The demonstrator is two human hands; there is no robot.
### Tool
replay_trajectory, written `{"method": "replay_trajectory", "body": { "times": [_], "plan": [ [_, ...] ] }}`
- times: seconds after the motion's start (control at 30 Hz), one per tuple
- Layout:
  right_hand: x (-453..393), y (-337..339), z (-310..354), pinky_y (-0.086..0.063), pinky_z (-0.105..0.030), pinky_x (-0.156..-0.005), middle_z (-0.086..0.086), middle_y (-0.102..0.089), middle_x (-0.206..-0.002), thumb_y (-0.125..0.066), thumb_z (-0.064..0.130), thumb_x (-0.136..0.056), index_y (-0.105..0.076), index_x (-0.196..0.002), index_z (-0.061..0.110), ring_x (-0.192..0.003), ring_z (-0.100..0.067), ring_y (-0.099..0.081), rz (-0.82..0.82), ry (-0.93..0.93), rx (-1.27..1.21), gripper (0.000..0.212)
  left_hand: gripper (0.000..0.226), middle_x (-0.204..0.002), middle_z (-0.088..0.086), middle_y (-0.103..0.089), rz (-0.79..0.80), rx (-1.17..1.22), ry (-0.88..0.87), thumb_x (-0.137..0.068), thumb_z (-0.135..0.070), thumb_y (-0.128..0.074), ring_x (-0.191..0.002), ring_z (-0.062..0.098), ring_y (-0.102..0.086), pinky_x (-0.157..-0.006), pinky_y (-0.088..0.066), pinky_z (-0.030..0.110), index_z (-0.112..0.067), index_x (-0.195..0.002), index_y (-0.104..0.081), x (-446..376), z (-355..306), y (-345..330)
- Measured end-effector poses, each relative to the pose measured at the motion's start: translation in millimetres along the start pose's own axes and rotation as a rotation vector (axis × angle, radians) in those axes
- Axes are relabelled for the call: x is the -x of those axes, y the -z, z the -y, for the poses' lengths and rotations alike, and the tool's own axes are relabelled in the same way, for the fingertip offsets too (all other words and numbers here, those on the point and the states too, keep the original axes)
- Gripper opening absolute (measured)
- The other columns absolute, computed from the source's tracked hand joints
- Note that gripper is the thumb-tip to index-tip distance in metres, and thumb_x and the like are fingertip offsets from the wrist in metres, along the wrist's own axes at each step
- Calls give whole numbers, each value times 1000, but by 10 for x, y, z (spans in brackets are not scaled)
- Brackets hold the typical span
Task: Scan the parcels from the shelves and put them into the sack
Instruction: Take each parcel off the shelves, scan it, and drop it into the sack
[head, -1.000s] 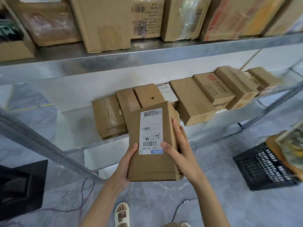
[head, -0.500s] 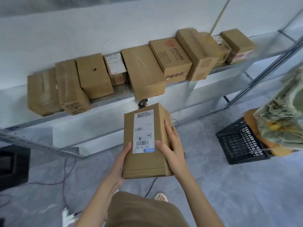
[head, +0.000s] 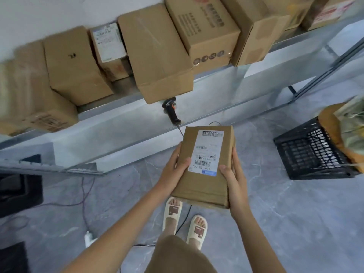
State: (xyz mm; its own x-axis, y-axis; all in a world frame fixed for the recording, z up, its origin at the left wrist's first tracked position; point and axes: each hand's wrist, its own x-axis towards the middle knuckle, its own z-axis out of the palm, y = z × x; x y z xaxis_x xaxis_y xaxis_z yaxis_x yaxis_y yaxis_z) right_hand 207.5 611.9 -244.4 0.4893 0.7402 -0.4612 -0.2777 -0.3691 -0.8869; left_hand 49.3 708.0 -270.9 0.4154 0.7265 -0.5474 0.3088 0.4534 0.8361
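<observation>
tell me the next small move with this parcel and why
Probably bring the parcel forward so its label sits under the scanner lying on the lower shelf. Both the left hand and right hand grip it, label facing up, and the scanner's head sits just ahead of it.

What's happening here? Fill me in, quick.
A person stands at a metal shelf loaded with cardboard boxes. Both hands hold one labelled parcel out in front, label up: the left hand grips its left edge, the right hand its right edge. A handheld scanner lies on the shelf ledge just beyond the parcel, untouched. A black crate with a sack sits on the floor to the right. The parcel is not in the sack yet.
</observation>
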Motion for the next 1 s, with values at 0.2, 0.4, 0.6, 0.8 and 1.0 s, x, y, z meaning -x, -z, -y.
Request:
{"method": "replay_trajectory", "body": {
  "times": [0.2, 0.4, 0.6, 0.8, 1.0],
  "plan": [
    [-600, -65, -414, -49, -44, -107, 14, -52, -146, -63, 41, -81, -39, -147, 50, -126, -10, -57, -86, -50, -76, 71, 59, -136, -37, -42, 59, -234, -24, -105, -41, -51, -119, -18, -48, -90, -33, -4, -49, -156, -23, -802, 242, 71],
    [-1159, -244, -890, -48, -41, -107, 9, -48, -149, -62, 41, -81, -36, -150, 45, -130, -13, -54, -138, -79, -116, 74, 59, -152, -4, -50, 102, -349, -17, -102, -56, -47, -135, 16, -50, -112, -39, 35, -52, -155, -23, -1737, 548, 221],
    [-1589, -345, -1331, -50, -39, -105, 13, -46, -149, -64, 42, -80, -40, -146, 50, -128, -9, -55, -171, -100, -158, 71, 62, -120, 2, -56, -163, -420, 6, -106, -35, -50, -116, 27, -58, -99, -48, 21, -33, -161, -21, -2991, 765, 519],
    [-1875, -424, -1613, -56, -26, -92, 14, -53, -144, -65, 42, -79, -42, -144, 54, -121, -6, -60, -172, -127, -220, 70, 79, -139, 12, -57, -221, -553, 29, -103, -15, -55, -121, 30, -58, -101, -45, 29, -28, -163, -5, -3841, 881, 770],
    [-1957, -442, -1764, -56, -17, -78, 17, -66, -129, -67, 38, -79, -48, -141, 53, -111, -5, -67, -199, -163, -310, 66, 77, -150, 12, -48, -365, -618, 43, -100, -25, -62, -132, 34, -49, -111, -40, 40, -39, -160, -17, -4217, 944, 770]
  ]
}}
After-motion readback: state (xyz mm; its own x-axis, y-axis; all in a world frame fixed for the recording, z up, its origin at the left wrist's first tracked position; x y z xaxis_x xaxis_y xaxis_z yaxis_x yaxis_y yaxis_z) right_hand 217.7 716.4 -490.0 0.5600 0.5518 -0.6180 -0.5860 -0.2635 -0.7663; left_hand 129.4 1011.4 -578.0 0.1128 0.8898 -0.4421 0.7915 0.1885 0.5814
